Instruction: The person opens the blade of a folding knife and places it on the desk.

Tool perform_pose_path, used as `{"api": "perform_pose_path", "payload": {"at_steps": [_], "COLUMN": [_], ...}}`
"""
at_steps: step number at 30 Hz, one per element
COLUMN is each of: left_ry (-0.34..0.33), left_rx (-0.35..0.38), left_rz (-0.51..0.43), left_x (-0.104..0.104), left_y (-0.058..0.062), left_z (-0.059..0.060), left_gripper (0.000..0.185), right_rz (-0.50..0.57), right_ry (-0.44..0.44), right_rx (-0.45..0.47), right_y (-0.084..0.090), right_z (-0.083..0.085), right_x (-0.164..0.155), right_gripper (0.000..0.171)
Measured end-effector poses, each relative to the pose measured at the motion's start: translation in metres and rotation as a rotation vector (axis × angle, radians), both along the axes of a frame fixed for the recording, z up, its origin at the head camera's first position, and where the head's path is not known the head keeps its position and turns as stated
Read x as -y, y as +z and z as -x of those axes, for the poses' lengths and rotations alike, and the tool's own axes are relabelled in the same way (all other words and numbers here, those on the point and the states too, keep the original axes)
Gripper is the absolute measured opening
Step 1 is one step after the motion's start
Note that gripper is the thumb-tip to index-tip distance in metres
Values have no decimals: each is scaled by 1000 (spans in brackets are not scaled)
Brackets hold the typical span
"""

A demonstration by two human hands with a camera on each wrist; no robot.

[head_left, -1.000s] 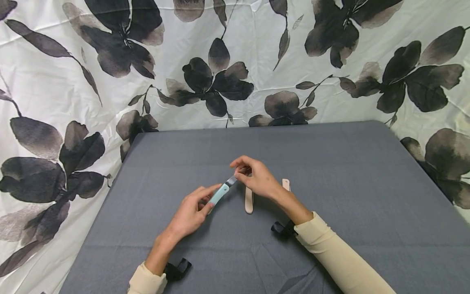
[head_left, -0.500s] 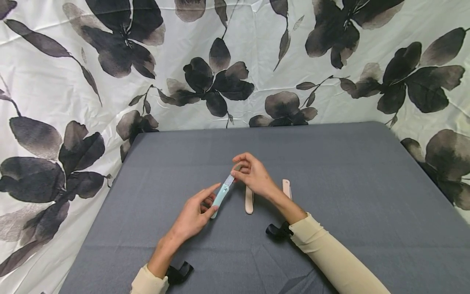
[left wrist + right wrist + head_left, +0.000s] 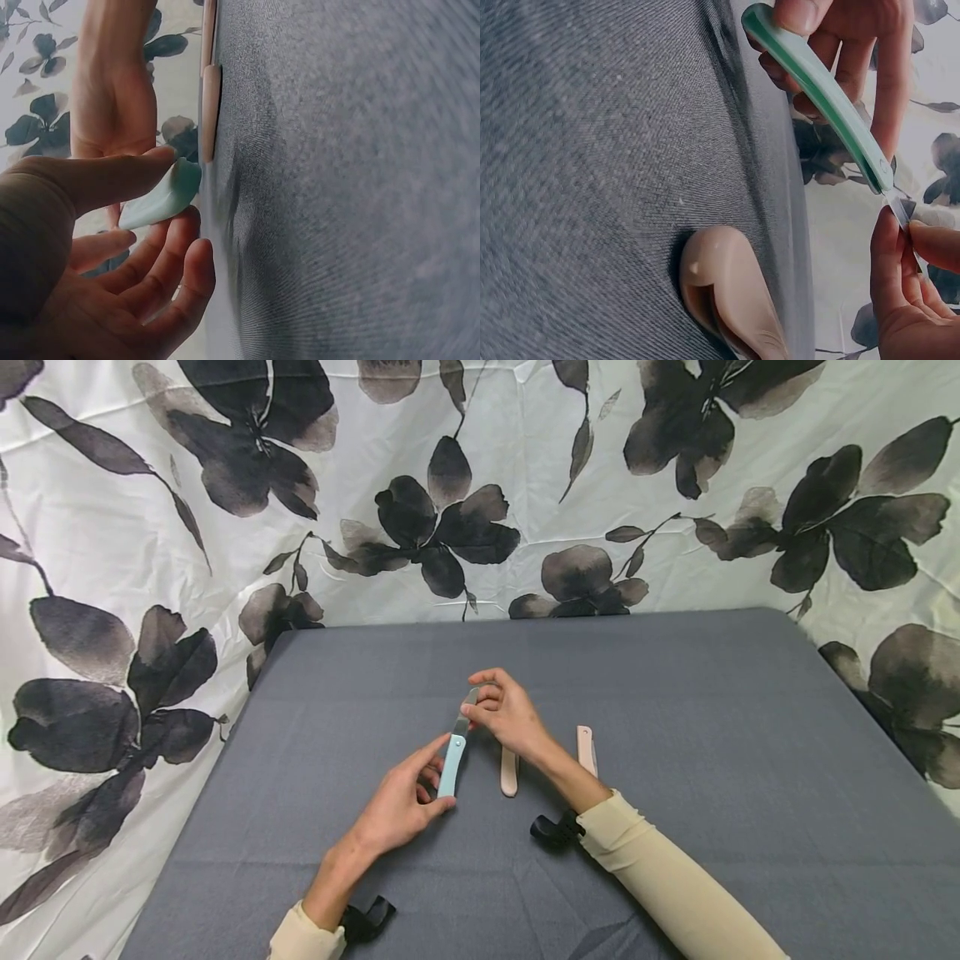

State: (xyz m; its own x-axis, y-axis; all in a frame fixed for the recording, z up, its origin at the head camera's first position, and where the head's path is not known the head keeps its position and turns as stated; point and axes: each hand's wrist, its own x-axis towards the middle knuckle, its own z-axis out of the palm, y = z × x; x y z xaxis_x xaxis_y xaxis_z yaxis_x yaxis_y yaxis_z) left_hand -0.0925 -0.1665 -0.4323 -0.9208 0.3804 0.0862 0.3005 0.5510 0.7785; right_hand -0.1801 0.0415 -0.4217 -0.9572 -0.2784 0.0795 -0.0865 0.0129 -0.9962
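A mint-green folding razor [image 3: 451, 766] is unfolded and held up between both hands in the head view. My left hand [image 3: 399, 799] grips its handle, thumb at the butt end and index finger near the pivot. With thumb and fingers, my right hand [image 3: 510, 714] pinches the silver blade [image 3: 897, 211], covering part of it. The curved mint handle [image 3: 165, 199] is seen nearly end-on in the left wrist view, between thumb and fingers. In the right wrist view, its slot and pivot face the camera.
Two beige folding razors lie on the grey cloth-covered table [image 3: 675, 710]: one [image 3: 509, 772] just below the right hand, the other [image 3: 586, 747] partly behind the right wrist. A white curtain [image 3: 540, 443] with dark flowers hangs behind the table.
The mint razor has turned from a slant to nearly upright in the head view. My right hand has shifted slightly left and up with the blade, and more of the blade shows.
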Motion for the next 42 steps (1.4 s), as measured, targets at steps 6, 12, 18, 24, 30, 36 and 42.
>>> {"api": "perform_pose_path", "payload": {"at_steps": [6,12,18,24,30,36,42], "left_ry": [-19,-22,20,51,66,93,125], "left_rx": [-18,-24,-28,-15,-4,-29,-10], "left_rz": [31,47,64,70,79,116,166], "left_x": [-1,-2,-5,-5,-3,-3,-4], "left_y": [0,0,-2,-2,-3,-6,-7], "left_z": [-1,-1,-1,-1,0,-1,-1], "left_gripper": [97,100,96,91,89,86,85], "right_rz": [-11,-40,-85,-137,-228,-368,-459], "right_ry": [-44,-90,-111,-56,10,11,16], "right_rx": [30,39,30,88,75,26,37], "right_y": [-2,-4,-7,-9,-9,-8,-9], "right_z": [3,7,10,10,9,8,7], "right_x": [1,5,7,7,6,10,16], "right_gripper": [42,45,41,48,53,52,54]}}
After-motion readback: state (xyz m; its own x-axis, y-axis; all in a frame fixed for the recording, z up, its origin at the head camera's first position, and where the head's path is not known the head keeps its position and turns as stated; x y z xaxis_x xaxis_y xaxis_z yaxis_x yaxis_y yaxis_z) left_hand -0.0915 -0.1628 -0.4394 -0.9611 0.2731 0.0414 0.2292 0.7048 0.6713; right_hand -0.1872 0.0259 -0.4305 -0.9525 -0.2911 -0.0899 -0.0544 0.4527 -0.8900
